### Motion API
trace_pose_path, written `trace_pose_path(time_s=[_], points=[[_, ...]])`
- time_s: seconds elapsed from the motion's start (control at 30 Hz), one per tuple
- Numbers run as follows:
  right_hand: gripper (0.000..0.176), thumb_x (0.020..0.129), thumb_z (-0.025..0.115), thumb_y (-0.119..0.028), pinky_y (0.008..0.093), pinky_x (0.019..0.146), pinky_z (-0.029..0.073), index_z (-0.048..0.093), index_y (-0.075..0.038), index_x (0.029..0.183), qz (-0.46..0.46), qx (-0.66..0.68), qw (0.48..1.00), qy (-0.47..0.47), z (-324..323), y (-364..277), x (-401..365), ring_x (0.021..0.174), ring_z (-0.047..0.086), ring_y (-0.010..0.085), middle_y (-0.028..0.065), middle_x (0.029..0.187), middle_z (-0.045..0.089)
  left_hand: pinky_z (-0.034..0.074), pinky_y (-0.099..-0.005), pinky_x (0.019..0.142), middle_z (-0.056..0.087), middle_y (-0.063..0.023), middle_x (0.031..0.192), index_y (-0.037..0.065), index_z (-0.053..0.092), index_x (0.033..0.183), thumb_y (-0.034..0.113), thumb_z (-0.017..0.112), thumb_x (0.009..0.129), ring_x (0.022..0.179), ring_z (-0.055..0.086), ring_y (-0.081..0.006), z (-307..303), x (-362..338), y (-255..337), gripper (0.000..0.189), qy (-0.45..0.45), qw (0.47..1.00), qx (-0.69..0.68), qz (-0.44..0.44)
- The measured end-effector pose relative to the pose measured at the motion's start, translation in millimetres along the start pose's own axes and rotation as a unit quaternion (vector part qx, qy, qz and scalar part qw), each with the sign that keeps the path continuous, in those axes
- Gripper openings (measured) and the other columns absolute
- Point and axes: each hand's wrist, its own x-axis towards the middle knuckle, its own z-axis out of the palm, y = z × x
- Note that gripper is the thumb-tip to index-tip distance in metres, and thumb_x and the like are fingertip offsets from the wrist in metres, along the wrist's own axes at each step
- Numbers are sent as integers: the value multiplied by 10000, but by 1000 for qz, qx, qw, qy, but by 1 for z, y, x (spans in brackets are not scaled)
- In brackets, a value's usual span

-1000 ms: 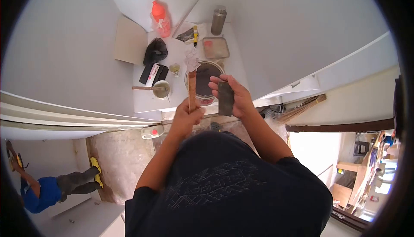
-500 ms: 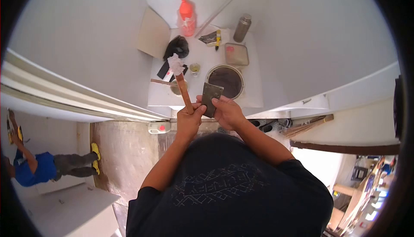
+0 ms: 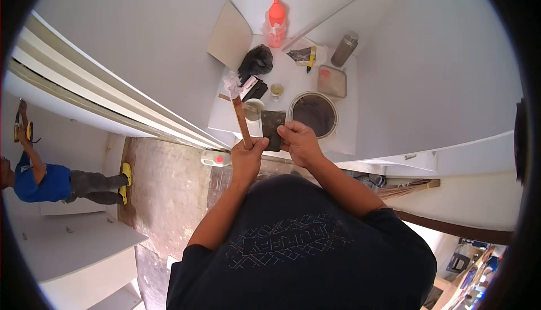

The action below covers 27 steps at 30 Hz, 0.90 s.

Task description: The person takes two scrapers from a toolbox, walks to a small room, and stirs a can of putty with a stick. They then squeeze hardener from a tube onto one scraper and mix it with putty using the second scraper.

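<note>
Head view: your left hand (image 3: pixel 246 159) grips a pale-tipped wooden stick (image 3: pixel 241 123); your right hand (image 3: pixel 302 144) pinches a dark flat plate (image 3: pixel 272 128) near a round bucket (image 3: pixel 336 115).

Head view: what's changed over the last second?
Against the counter, the left hand has carried the wooden stick left, away from the bucket. The right hand, more open earlier, now has its thumb over the dark plate and has brought it left, close to the left hand. Nothing was let go. The bucket, brush and red bottle stayed put.
</note>
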Motion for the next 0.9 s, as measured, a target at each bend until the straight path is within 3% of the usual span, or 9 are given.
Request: trace_pose_path(time_s=[0.27,0.47,0.57,0.7,0.77,0.87,0.9], points=[[161,888,703,-180,356,714,575,619,-46,919,11,-25,1000,5,7,-7,-2,779,648,157,46,867,656,314,-232,455,507,37,597,4,644,818,144,726,867,506,400,-51,-2,-2,3,169,19,996,71,58],[129,892,692,-156,358,729,569,617,-52,899,65,-58,996,-23,-1,-13,-1,815,640,161,45,898,649,386,-272,531,560,12,621,-18,662,785,173,722,861,582,476,-76,-11,-3,1,214,38,992,117,17],[129,889,694,-146,358,759,553,609,-58,934,108,-54,990,-78,-5,-10,-5,851,620,143,32,946,644,354,-243,489,536,19,617,-15,662,832,154,708,868,539,455,-62,-22,-9,-11,179,12,997,70,-18],[265,896,671,-103,312,793,520,556,-60,1130,146,-45,972,-180,-10,3,-5,962,611,133,64,1161,621,295,-221,453,524,2,669,-27,616,921,72,663,894,507,396,-53,-32,-21,-23,113,-28,994,-70,-80],[330,901,662,-99,305,816,512,519,-54,1194,132,-60,964,-221,-9,8,-3,1015,603,136,84,1264,593,294,-218,457,528,0,680,-32,611,949,71,659,897,511,399,-56,-38,-25,-29,125,-24,993,-65,-95],[325,902,676,-135,308,809,508,504,-62,1167,130,-76,969,-197,1,5,-9,1018,597,133,46,1259,604,293,-216,462,538,-8,703,-38,605,981,78,667,895,513,405,-60,-40,-30,-30,157,-40,992,-77,-93],[434,897,683,-138,310,808,505,475,-62,1270,121,-80,972,-186,4,6,-11,1018,593,140,57,1263,594,293,-216,463,543,-11,712,-40,604,990,81,671,893,513,407,-61,-41,-31,-30,170,-45,991,-85,-88]])
